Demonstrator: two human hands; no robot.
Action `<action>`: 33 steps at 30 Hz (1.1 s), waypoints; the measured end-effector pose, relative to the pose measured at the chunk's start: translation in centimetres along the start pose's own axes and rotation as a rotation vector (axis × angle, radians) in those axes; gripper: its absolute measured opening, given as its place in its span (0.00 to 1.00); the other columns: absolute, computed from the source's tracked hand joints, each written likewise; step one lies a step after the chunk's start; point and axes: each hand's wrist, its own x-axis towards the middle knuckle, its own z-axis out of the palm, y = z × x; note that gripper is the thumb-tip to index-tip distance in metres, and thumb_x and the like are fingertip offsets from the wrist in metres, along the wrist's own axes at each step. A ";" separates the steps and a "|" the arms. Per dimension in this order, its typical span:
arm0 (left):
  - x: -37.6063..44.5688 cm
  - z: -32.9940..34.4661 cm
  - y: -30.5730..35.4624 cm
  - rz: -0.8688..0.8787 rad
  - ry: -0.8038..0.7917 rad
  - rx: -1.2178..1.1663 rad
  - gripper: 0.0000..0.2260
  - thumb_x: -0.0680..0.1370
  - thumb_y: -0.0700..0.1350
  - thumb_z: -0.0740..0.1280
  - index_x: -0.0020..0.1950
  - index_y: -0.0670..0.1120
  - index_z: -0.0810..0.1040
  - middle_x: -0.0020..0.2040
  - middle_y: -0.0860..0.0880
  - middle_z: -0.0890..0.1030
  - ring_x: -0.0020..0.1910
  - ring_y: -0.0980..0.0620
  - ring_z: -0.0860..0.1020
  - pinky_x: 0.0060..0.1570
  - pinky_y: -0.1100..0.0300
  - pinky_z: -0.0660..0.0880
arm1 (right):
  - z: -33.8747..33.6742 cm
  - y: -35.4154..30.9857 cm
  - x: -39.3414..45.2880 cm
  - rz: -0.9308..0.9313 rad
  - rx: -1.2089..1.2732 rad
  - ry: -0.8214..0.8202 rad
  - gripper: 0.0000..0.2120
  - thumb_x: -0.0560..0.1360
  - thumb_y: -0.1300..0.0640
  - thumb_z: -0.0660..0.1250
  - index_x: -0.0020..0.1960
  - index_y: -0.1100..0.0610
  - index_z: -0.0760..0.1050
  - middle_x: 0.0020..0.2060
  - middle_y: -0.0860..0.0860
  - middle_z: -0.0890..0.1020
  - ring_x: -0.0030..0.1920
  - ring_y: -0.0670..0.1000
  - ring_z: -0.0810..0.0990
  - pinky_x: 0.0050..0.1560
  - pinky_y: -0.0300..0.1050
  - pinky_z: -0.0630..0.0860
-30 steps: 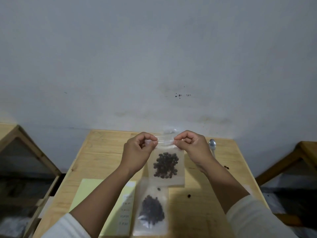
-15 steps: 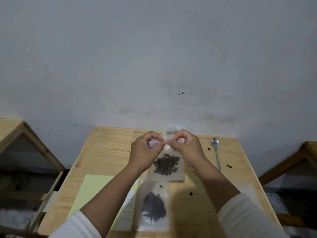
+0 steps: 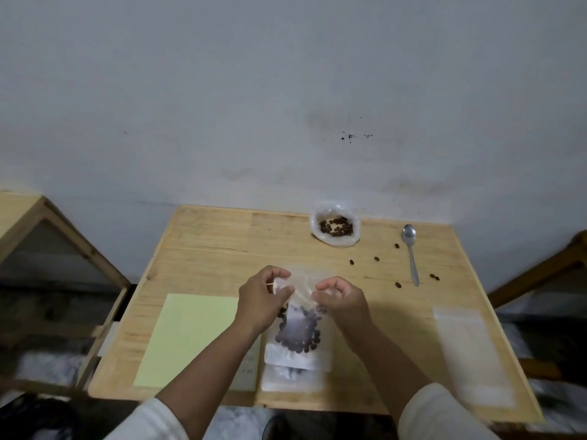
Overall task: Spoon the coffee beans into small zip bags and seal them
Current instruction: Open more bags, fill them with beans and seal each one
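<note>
- The zip bag [image 3: 297, 336] with coffee beans [image 3: 298, 331] in it hangs between my hands at the table's centre, low over the wood, held by its top edge so the beans sink to the bottom and keep clear of the zip strip.
- My left hand [image 3: 263, 296] pinches the bag's left top corner between thumb and fingertips; my right hand [image 3: 341, 298] pinches the right top corner the same way. I judge I am pressing the zip closed, though blur hides whether the strip has mated.
- The film is thin, clear and limp, creasing between my grips; the beans show through as a dark, lumpy cluster.
- A second filled bag [image 3: 290, 377] lies flat just beneath, toward six o'clock, partly covered by the one I hold.
- The open supply pouch [image 3: 335, 228] sits at about one o'clock near the wall, its crinkled rim rolled down so a spoon can reach in.
- The metal spoon [image 3: 410, 252] lies at two o'clock, bowl toward the wall, parked within my right hand's reach, with stray beans [image 3: 374, 265] scattered beside it.
- A pale green paper sheet [image 3: 187, 338] lies flat at eight o'clock; empty clear bags [image 3: 470, 354] wait at four o'clock, smooth and flat.
- The wooden table [image 3: 222, 249] is pale, with visible grain.
</note>
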 end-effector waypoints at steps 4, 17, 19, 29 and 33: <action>-1.0 1.5 -3.4 -0.056 -0.020 0.110 0.10 0.73 0.43 0.71 0.53 0.51 0.80 0.33 0.53 0.75 0.31 0.59 0.72 0.32 0.75 0.67 | 1.4 3.6 0.2 0.029 -0.180 0.065 0.04 0.71 0.62 0.68 0.42 0.54 0.75 0.38 0.52 0.81 0.38 0.50 0.80 0.37 0.37 0.73; -1.1 3.2 -6.7 0.107 -0.116 0.479 0.17 0.78 0.42 0.63 0.66 0.45 0.73 0.72 0.48 0.66 0.71 0.51 0.63 0.69 0.66 0.54 | 3.1 7.7 0.2 -0.361 -0.901 0.019 0.14 0.78 0.58 0.58 0.61 0.59 0.72 0.66 0.54 0.69 0.67 0.51 0.65 0.66 0.41 0.64; -1.2 3.4 -6.9 0.154 -0.153 0.554 0.17 0.80 0.44 0.58 0.69 0.45 0.70 0.71 0.49 0.67 0.72 0.53 0.61 0.68 0.69 0.52 | 3.0 7.8 -0.1 -0.444 -0.955 -0.011 0.15 0.79 0.58 0.56 0.64 0.61 0.71 0.65 0.56 0.72 0.67 0.52 0.67 0.67 0.41 0.63; -1.6 3.7 -5.8 0.296 -0.170 0.694 0.18 0.80 0.43 0.57 0.70 0.43 0.66 0.71 0.45 0.66 0.70 0.48 0.63 0.68 0.59 0.60 | 2.5 6.7 -1.2 -0.564 -1.240 -0.141 0.20 0.81 0.56 0.50 0.69 0.65 0.64 0.68 0.60 0.70 0.70 0.56 0.65 0.72 0.46 0.57; -0.6 4.0 -4.3 0.382 -0.200 0.786 0.22 0.80 0.45 0.56 0.73 0.41 0.61 0.72 0.44 0.63 0.73 0.48 0.58 0.71 0.63 0.50 | 1.4 5.7 -0.7 -0.534 -1.298 -0.090 0.18 0.78 0.57 0.57 0.64 0.65 0.70 0.63 0.60 0.75 0.65 0.57 0.72 0.69 0.48 0.64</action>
